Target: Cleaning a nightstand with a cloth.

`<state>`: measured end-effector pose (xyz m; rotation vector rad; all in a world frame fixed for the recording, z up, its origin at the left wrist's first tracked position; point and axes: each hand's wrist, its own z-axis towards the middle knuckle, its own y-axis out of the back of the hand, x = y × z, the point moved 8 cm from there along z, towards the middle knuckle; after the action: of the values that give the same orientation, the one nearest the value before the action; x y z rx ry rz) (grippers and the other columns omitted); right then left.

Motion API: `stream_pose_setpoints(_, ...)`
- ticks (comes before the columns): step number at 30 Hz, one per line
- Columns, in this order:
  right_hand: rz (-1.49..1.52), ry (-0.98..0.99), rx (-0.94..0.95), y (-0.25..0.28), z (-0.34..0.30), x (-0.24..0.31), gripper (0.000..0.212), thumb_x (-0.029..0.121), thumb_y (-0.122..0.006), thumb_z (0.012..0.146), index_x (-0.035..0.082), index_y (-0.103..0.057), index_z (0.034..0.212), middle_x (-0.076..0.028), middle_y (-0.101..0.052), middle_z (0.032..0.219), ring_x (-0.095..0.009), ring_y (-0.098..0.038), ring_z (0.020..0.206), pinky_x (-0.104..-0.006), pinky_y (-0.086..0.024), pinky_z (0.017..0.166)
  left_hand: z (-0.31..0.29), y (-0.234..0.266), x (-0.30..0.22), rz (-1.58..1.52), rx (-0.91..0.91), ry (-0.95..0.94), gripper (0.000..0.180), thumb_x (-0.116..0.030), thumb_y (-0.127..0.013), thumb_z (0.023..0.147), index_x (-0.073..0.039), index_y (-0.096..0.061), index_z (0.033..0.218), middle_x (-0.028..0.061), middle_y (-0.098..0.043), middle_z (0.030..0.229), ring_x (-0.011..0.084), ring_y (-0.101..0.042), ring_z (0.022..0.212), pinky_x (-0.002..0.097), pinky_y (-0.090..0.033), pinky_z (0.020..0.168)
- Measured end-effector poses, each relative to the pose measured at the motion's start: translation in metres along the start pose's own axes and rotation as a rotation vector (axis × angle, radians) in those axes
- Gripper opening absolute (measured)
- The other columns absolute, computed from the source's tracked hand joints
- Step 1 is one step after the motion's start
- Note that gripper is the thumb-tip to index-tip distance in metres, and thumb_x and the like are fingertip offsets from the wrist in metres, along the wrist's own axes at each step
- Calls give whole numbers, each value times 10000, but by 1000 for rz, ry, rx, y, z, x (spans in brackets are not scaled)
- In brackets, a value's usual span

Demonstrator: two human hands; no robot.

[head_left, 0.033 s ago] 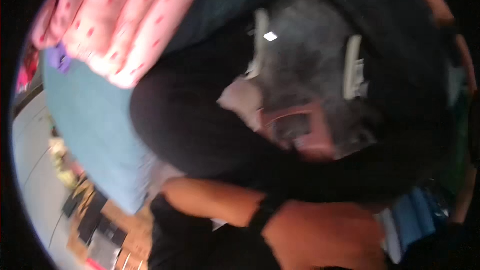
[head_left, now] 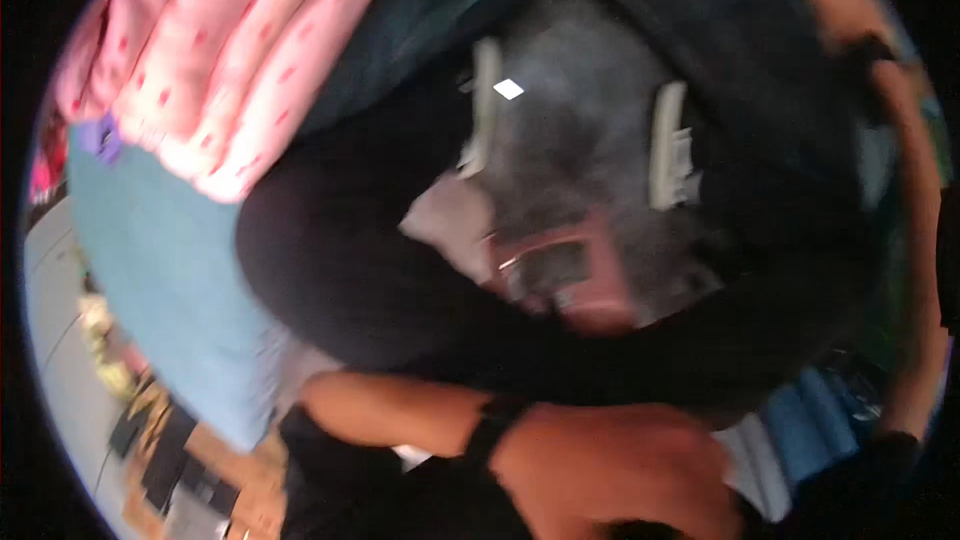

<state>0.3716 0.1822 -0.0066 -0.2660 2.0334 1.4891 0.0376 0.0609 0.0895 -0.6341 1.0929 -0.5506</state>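
My left hand (head_left: 610, 465) lies low in the middle, its back toward me and a dark band round its wrist. Its fingers are blurred and partly hidden, beside black cloth (head_left: 400, 260) that looks like trouser legs. At the upper right rim is my right hand (head_left: 838, 0), also with a dark wristband, near the outer edge of the dark cloth. Blur hides its fingers too. Between the black folds lie a pink frame-like piece (head_left: 610, 280) with a dark opening, a pale crumpled piece (head_left: 455, 220), and two whitish strips, one left (head_left: 486, 105) and one right (head_left: 668, 145).
Pink fabric with red spots (head_left: 215, 70) hangs over a blue-green cushion-like thing (head_left: 160, 250) at the left. Brown cardboard (head_left: 215, 460) with dark pieces lies at lower left. Folded blue cloth (head_left: 810, 420) is at lower right.
The whole view has shifted, so most things sit further left and a little lower. My right hand and its wristband show more fully at the upper right.
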Motion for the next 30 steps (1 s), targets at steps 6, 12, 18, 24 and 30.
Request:
stream_pose_setpoints(6,333,-233,-21,19,-17,-7,546,462,-373,909,19,-692,891,-231,-671,917,-368,-656,880,-458,-511,801,-20,19,12,36,199,264,190,-183,-557,955,-13,-635,988,40,-626,854,132,-586,812,291,-438,701)
stream_pose_setpoints(12,436,-339,125,3,-42,-66,442,394,-417,872,76,-720,921,-157,-699,975,-311,-664,931,-460,-501,811,12,12,40,168,114,334,380,-381,-514,961,-15,-583,885,61,-585,865,158,-539,849,314,-414,791)
stream_pose_setpoints(18,666,-218,-16,34,-31,-34,634,550,-523,831,52,-560,1222,-236,-597,1175,-376,-584,1097,-482,-458,930,-4,58,46,139,-81,438,307,-282,-470,982,4,-573,946,79,-576,883,172,-553,894,314,-408,838)
stream_pose_setpoints(24,439,-83,-4,52,-121,-67,863,555,-665,778,212,-282,1472,-289,-368,1400,-539,-415,1214,-544,-398,997,15,45,70,123,115,381,284,-299,-471,999,-40,-586,985,-2,-560,878,83,-535,854,247,-402,779)
stream_pose_setpoints(30,526,-109,-98,30,-101,-46,659,297,-613,879,202,-308,1455,-366,-354,1368,-550,-447,1158,-552,-432,948,4,35,50,151,127,400,275,-282,-473,997,-34,-591,991,-4,-557,893,85,-533,858,249,-407,782)
